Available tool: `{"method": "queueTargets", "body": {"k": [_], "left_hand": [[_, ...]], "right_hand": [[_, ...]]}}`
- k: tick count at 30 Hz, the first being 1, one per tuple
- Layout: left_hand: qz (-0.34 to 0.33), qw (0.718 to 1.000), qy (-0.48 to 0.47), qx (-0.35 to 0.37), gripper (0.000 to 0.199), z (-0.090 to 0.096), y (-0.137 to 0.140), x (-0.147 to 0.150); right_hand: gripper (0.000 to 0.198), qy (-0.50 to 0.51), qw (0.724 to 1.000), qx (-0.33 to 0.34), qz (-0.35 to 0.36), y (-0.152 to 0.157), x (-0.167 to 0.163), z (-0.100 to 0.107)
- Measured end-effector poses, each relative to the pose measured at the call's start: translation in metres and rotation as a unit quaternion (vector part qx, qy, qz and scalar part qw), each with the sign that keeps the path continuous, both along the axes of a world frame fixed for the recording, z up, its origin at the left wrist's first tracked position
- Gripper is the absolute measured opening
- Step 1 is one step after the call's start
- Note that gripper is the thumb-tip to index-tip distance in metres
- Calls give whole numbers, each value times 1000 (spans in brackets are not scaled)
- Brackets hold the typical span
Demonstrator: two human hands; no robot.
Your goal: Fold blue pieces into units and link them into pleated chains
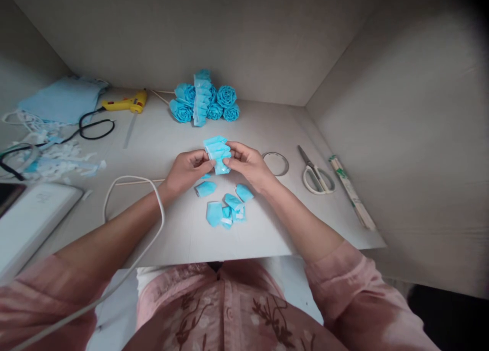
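Between my two hands is a stack of folded blue petal pieces, overlapping like pleats, held above the table. My left hand pinches its left edge with thumb and fingers. On the other side my right hand grips the right edge, thumb in front. Several loose blue petals lie on the table just below, some flat and some curled. Behind the hands, finished blue fabric roses rest in a bunch, with a pleated blue strip lying across them.
A yellow glue gun with a black cord lies back left, near stacked blue face masks and white scraps. At right are a tape ring, scissors and a packet of sticks. A white cable crosses my left forearm.
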State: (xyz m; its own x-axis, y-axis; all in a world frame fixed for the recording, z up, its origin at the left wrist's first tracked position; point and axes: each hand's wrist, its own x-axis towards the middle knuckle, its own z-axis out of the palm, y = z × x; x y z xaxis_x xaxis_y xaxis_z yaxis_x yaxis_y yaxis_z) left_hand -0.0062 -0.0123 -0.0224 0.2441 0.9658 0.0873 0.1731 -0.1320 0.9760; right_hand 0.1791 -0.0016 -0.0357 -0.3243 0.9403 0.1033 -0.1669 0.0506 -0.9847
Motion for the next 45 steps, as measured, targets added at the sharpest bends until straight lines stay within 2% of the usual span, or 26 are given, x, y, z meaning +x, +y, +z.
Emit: {"method": "queueTargets", "body": {"k": [7,14,19,27,33,45], "left_hand": [[-6,1000,-5,14,29,2,-1,-1],[32,999,-14,13,26,2,1,-2],[45,999,-16,10,25,1,1,-2],[38,999,-2,9,22,1,1,0],[9,1000,7,13,32,3,1,-2],[-9,999,20,23,28,1,1,-1]], "right_hand": [[57,-3,1000,-2,-16,1,1,1],[41,0,1000,-28,-2,-2,5,10],[48,-11,999,-41,22,-4,3,12],[61,-32,998,-28,46,-3,2,7],[55,-49,998,-19,21,-2,2,4],[56,-70,997,-16,9,-5,2,9]]}}
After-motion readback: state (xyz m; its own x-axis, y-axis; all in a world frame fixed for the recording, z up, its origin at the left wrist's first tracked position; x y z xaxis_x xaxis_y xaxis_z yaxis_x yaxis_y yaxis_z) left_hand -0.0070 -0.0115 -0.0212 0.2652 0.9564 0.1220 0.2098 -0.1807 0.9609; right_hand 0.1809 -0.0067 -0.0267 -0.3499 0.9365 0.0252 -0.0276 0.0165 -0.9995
